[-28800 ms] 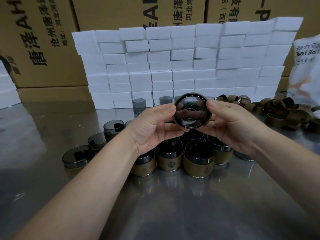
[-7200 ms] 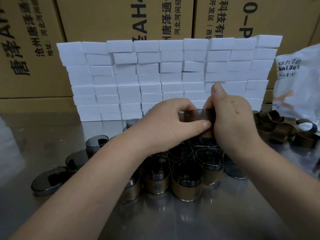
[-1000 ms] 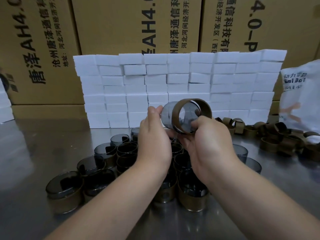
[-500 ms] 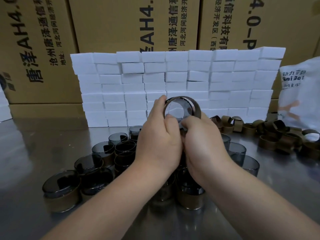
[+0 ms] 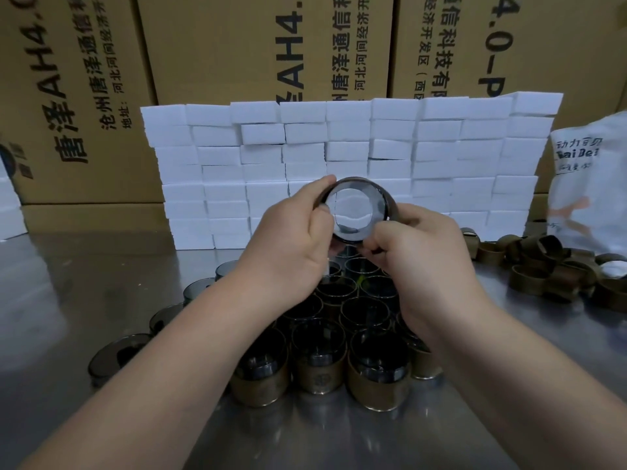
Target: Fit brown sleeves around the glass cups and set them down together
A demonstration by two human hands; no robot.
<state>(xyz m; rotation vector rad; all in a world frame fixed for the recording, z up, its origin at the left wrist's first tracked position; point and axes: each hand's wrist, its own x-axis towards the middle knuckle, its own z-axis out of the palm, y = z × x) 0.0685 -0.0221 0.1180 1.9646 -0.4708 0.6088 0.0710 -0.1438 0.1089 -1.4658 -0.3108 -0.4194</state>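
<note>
Smoke-grey glass cups (image 5: 115,361), brown sleeves (image 5: 320,381) (small dark emblem), white blocks (image 5: 346,137), tan boxes (image 5: 237,45) with black lettering, silver table (image 5: 68,300)

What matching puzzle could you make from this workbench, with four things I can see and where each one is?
Things:
1. held glass cup
2. loose brown sleeves
3. sleeved cups
4. white blocks

Places:
A. stacked like a wall in front of the cardboard boxes
B. gripped between the left hand and the right hand, above the table
C. heaped on the table's right side
D. clustered on the table below the hands

Pairs: 1-B, 2-C, 3-D, 4-A.
</note>
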